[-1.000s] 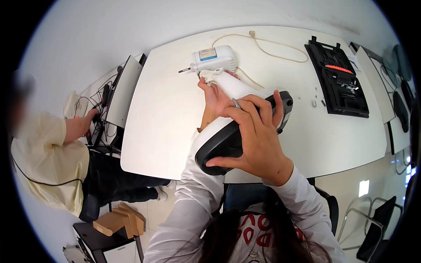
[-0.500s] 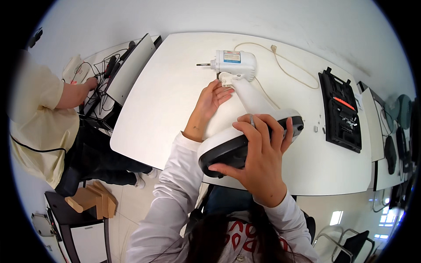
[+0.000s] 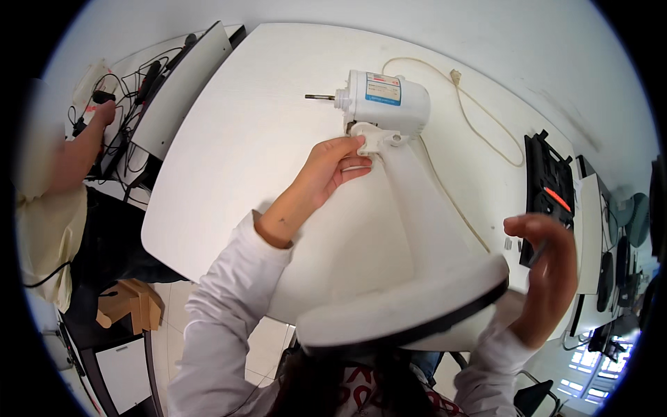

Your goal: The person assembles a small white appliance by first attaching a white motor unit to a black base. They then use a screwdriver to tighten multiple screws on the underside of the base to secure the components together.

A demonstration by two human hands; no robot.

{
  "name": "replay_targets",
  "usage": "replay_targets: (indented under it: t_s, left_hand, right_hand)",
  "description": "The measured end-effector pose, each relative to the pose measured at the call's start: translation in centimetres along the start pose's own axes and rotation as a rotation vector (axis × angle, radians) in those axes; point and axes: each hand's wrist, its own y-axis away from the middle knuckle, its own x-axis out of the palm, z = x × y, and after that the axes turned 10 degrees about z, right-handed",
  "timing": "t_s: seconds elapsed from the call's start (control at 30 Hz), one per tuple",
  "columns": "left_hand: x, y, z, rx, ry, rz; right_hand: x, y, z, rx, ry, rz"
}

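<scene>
**Steadying a floppy-heavy stand by its bracket: mind the big end**

So the left hand (image 3: 326, 170) has the white bracket (image 3: 375, 137) pinched, thumb on top and fingers curled underneath. That bracket tops the white stand (image 3: 431, 215), whose neck runs from the left hand back toward the body and ends in a wide foot (image 3: 403, 302) between the two forearms, dark edge facing the wearer. The right hand (image 3: 552, 267) is off the stand, to the right of the foot, fingers loosely bent. It's blurry, but I can't see anything in it.

My take: one pinch at the narrow end is a weak hold if that wide foot is heavy, and it looks to hang over the near edge of the desk (image 3: 229, 174). I'd get the right hand under the foot before twisting anything.

Just beyond the left fingers is the motor housing (image 3: 389, 104), right up against the bracket. Can't tell if they're joined. I'd line them up gently, no forcing, and watch the metal shaft (image 3: 319, 97) poking out left. Also keep the right sleeve away from the little metal bits (image 3: 508, 244) just left of that hand, easy to sweep off.
</scene>
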Motion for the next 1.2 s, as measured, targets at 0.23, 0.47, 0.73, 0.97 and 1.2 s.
replay_targets:
  t_s: [0.23, 0.47, 0.73, 0.97, 1.2]
  left_hand:
    - [-0.6, -0.5, 1.1, 0.051, -0.088, -0.032]
    - [-0.9, -0.3, 1.5, 0.1, -0.161, 0.037]
    - [-0.5, -0.2, 1.5, 0.112, -0.19, 0.028]
    - [-1.0, -0.4, 1.8, 0.116, -0.186, 0.069]
    - [-0.1, -0.2, 1.9, 0.115, -0.281, 0.063]
  right_hand:
    - [2.0, -11.1, -7.9, 0.046, 0.292, 0.552]
    - [6.1, -13.6, -10.8, -0.01, 0.388, 0.65]
    - [7.0, -12.5, -11.4, -0.122, 0.524, 0.488]
    - [7.1, -12.3, -11.3, -0.053, 0.464, 0.477]
    - [7.3, -12.1, -11.3, -0.026, 0.447, 0.477]
